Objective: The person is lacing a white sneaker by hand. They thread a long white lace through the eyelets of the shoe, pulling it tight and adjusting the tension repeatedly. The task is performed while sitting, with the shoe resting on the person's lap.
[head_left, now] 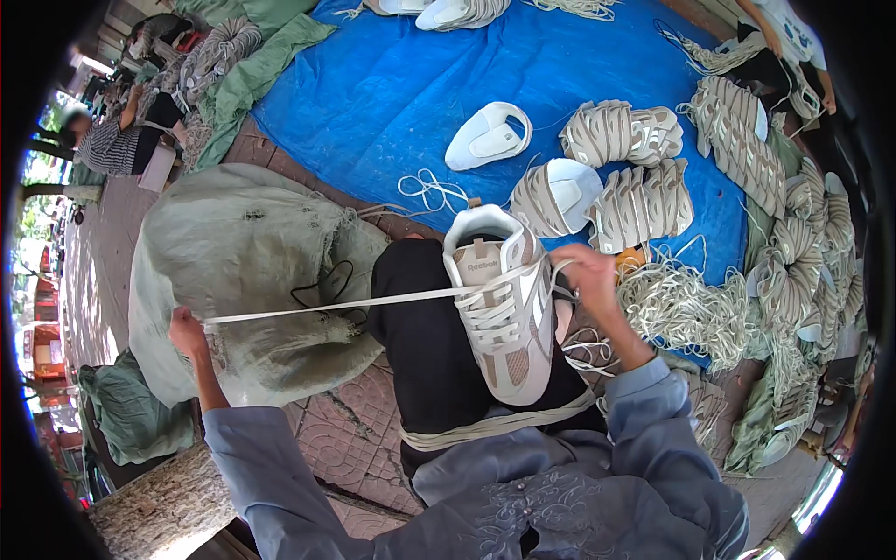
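Observation:
A beige and white sneaker (509,350) rests on my lap, its toe toward me and its collar away. White lace crosses its tongue in several rows. My left hand (188,332), far out to the left, is closed on one end of the shoelace (345,304), which runs taut and nearly straight from the upper eyelets. Beside the sneaker's right upper edge, my right hand (586,276) has its fingers pinched on lace near the eyelets. A bundle of loose laces (499,424) lies across my thighs.
A blue tarp (373,121) carries a single shoe upper (488,136), nested rows of sneakers (641,205) and a tangled lace heap (686,303). A large grey-green sack (233,252) stands at my left. More sneakers (793,271) are stacked right. Other people (117,145) sit farther off.

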`<state>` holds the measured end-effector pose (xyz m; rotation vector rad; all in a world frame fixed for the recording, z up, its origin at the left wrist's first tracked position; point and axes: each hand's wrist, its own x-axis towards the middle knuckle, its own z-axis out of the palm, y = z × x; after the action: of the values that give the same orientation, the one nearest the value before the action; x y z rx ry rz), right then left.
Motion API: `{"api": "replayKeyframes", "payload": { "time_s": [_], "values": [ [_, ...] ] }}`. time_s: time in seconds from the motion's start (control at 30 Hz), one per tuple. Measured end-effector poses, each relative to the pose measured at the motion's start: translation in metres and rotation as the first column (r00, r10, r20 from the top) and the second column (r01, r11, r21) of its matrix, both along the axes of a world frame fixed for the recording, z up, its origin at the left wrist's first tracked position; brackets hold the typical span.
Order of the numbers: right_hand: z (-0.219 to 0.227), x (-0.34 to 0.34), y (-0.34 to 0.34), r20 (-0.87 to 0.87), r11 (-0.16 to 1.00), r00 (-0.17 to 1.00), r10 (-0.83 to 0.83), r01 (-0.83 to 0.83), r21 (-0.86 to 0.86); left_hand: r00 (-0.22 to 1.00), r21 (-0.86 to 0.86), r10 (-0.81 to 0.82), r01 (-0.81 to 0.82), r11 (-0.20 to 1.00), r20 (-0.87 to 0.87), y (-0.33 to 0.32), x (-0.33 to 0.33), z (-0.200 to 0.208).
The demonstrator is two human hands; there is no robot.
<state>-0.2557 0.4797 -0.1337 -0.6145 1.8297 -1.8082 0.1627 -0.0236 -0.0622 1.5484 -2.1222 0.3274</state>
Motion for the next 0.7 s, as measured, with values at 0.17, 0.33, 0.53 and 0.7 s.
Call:
{"api": "replayKeyframes", "payload": {
  "time_s": [0.17,0.33,0.53,0.7],
  "values": [
    [0.014,-0.136,0.081,0.501,0.885,0.852,0.150,0.110,-0.452,0.912,0.313,-0.032,0.174,0.934,-0.410,0.004,-0.026,-0.002],
    [0.090,-0.235,0.177,0.323,0.828,0.880,0.347,-0.126,-0.547,0.352,0.369,0.237,0.378,0.849,-0.905,-0.012,-0.028,0.009],
    [0.071,-0.242,0.156,-0.225,0.783,0.974,0.000,0.140,0.606,0.042,0.429,0.475,0.506,0.749,-0.879,-0.043,-0.018,-0.002],
    [0.074,-0.234,0.091,-0.617,0.814,0.779,0.106,0.288,0.504,0.045,0.298,0.330,0.557,0.775,-0.943,-0.017,-0.059,0.032]
  ]
}}
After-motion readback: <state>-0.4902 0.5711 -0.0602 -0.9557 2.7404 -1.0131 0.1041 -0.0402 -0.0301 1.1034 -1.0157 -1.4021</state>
